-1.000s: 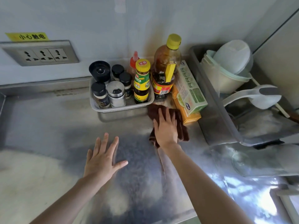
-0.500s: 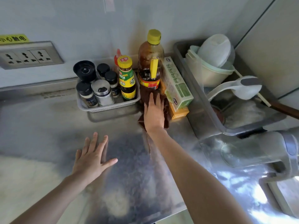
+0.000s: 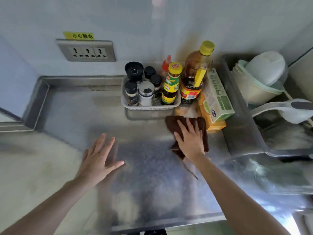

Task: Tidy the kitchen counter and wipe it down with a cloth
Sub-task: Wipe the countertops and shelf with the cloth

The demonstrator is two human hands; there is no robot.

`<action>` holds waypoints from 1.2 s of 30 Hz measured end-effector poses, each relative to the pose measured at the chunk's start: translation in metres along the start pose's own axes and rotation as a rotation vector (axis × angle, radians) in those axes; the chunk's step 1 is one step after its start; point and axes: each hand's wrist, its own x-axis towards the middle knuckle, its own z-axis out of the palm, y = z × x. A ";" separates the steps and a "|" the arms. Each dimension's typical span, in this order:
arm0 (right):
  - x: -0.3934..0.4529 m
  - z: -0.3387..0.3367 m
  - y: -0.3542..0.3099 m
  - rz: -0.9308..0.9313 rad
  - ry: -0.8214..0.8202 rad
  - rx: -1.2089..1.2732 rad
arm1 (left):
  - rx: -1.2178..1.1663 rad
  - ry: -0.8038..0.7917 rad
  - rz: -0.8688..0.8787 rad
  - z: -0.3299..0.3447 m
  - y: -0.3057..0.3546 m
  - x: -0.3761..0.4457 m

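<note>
Head view: the left hand (image 3: 99, 158) lies flat with fingers spread on the steel bench (image 3: 71, 116). The right hand (image 3: 190, 139), fingers straight, presses a brown cloth (image 3: 174, 122) on the bench just before the spice basket (image 3: 150, 107) and boxes (image 3: 216, 102). Bottle labels are unreadable. A yellow wall sticker (image 3: 78, 35) reads 小心触电 above the sockets (image 3: 86, 51).

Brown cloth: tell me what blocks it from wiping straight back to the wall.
The right hand presses the brown cloth flat on the steel counter. Directly behind it stand the large oil bottle and the stacked green and orange boxes, with the white condiment basket behind and to the left.
</note>
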 end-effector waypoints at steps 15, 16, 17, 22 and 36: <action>-0.071 0.034 -0.054 0.088 -0.007 -0.064 | 0.000 -0.028 -0.142 0.017 -0.077 -0.080; -0.071 0.023 -0.042 0.199 0.008 -0.029 | 0.015 -0.034 -0.131 0.017 -0.078 -0.082; -0.072 0.018 -0.040 0.271 0.015 0.004 | 0.028 -0.035 -0.116 0.017 -0.080 -0.084; -0.119 0.072 -0.137 -0.068 0.028 0.019 | 0.013 0.037 -0.053 0.029 -0.078 -0.094; -0.182 0.067 -0.106 0.267 -0.002 -0.006 | -0.024 0.052 -0.065 0.048 -0.085 -0.146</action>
